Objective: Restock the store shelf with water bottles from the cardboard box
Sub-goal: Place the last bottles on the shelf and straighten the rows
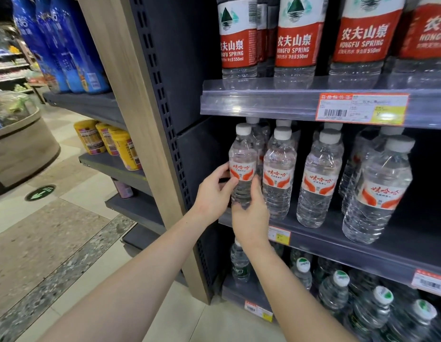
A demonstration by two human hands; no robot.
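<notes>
A clear water bottle (242, 159) with a white cap and an orange-and-white label stands upright at the left end of the middle shelf (338, 233). My left hand (212, 191) grips its left side at label height. My right hand (250, 213) wraps round its lower body from the front. Several identical bottles (319, 178) stand in rows to its right on the same shelf. The cardboard box is out of view.
Red-labelled bottles (296, 35) fill the shelf above, behind a clear price rail (264, 102). Green-capped bottles (338, 285) crowd the shelf below. A wooden upright (140, 134) borders the bay on the left. Yellow tubs (125, 146) and blue packs (66, 43) sit on the end shelves beside the tiled aisle.
</notes>
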